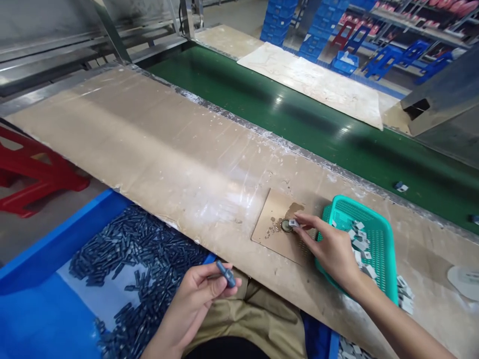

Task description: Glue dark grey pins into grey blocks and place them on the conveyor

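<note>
Between the thumb and fingers of my left hand [200, 294] is a small dark blue plastic peg [225, 273], held near the table's front edge. My right hand [331, 249] pinches a small light grey block [293, 223] with a square hole. That block is right at a small round dish [286, 226]; whether it touches the liquid inside, I cannot tell. The dish sits on a cardboard square [266, 228] stained with wet drops. Beside my right hand stands a green plastic basket [391, 249] holding several grey blocks [361, 244].
A blue bin [41, 309] at the left front holds a heap of dark blue pegs [138, 244]. Beyond the table [149, 144] runs a green conveyor belt [247, 97], with a blue and grey piece [400, 186] on it. A red stool [33, 169] stands at left.
</note>
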Tool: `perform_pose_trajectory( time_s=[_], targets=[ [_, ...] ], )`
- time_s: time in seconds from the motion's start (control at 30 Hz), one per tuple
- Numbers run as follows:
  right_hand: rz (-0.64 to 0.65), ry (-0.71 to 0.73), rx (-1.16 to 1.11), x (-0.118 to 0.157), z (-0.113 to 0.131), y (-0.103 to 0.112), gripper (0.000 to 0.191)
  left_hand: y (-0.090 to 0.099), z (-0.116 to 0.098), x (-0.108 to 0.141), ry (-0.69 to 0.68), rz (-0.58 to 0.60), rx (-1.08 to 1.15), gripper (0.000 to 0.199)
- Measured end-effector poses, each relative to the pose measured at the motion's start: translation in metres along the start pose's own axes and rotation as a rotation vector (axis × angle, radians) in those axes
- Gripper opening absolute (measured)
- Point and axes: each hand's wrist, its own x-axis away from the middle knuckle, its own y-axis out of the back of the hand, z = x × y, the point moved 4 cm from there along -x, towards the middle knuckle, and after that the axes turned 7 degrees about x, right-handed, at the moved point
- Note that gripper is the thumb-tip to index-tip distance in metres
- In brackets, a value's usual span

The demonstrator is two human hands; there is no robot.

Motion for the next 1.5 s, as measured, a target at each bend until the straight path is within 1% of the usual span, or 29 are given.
perform_pose_trajectory(
  time_s=[0.1, 0.17, 0.23, 0.33, 0.4, 0.47, 0.6, 0.67, 0.73, 0.87, 1.0, 1.1, 1.2, 1.33, 1.4, 1.43, 1.47, 1.5],
  targets=[
    [0.029, -0.016, 0.018, 0.002, -0.003, -0.002, 0.019, -0.013, 0.001, -0.004, 0.0, 0.091, -0.01, 0.025],
    [0.044, -0.02, 0.033, 0.002, -0.003, -0.003, 0.018, -0.016, 0.001, -0.007, -0.018, 0.11, -0.035, 0.024],
    [0.05, -0.021, 0.043, 0.002, -0.003, -0.003, 0.018, -0.017, 0.002, -0.01, -0.03, 0.104, -0.067, 0.027],
    [0.052, -0.021, 0.037, 0.001, -0.003, -0.003, 0.018, -0.015, 0.005, -0.016, -0.044, 0.064, -0.095, 0.031],
    [0.044, -0.032, 0.009, 0.002, -0.003, -0.001, 0.018, -0.015, 0.008, -0.02, -0.064, 0.033, -0.086, 0.032],
    [0.018, -0.067, -0.047, 0.003, 0.0, 0.004, 0.019, -0.019, 0.013, -0.025, -0.086, 0.021, -0.057, 0.031],
    [-0.041, -0.237, -0.288, 0.007, 0.014, 0.021, 0.021, -0.041, 0.024, -0.036, -0.118, 0.038, -0.002, 0.033],
    [-0.029, -0.331, -0.421, 0.009, 0.021, 0.028, 0.024, -0.055, 0.03, -0.042, -0.125, 0.059, 0.011, 0.035],
    [0.001, -0.395, -0.522, 0.01, 0.027, 0.032, 0.029, -0.069, 0.035, -0.045, -0.123, 0.083, 0.042, 0.036],
    [0.059, -0.47, -0.632, 0.014, 0.032, 0.036, 0.032, -0.09, 0.04, -0.047, -0.106, 0.133, 0.123, 0.036],
    [0.09, -0.509, -0.67, 0.017, 0.033, 0.034, 0.032, -0.098, 0.039, -0.043, -0.138, 0.21, 0.123, 0.029],
    [0.111, -0.53, -0.664, 0.018, 0.032, 0.031, 0.036, -0.097, 0.036, -0.041, -0.215, 0.231, 0.057, 0.023],
    [0.128, -0.516, -0.639, 0.018, 0.033, 0.029, 0.038, -0.095, 0.03, -0.04, -0.316, 0.227, -0.066, 0.018],
    [0.182, -0.488, -0.627, 0.016, 0.031, 0.022, 0.04, -0.097, 0.022, -0.049, -0.37, 0.278, -0.209, 0.017],
    [0.221, -0.484, -0.616, 0.008, 0.021, 0.015, 0.04, -0.099, 0.018, -0.056, -0.405, 0.305, -0.325, 0.018],
    [0.196, -0.472, -0.577, 0.0, 0.012, 0.014, 0.038, -0.1, 0.016, -0.057, -0.435, 0.313, -0.397, 0.021],
    [0.126, -0.448, -0.511, -0.011, 0.0, 0.015, 0.035, -0.099, 0.013, -0.057, -0.472, 0.315, -0.469, 0.026],
    [0.021, -0.424, -0.428, -0.025, -0.016, 0.02, 0.032, -0.096, 0.01, -0.056, -0.515, 0.301, -0.531, 0.03]
  ],
)
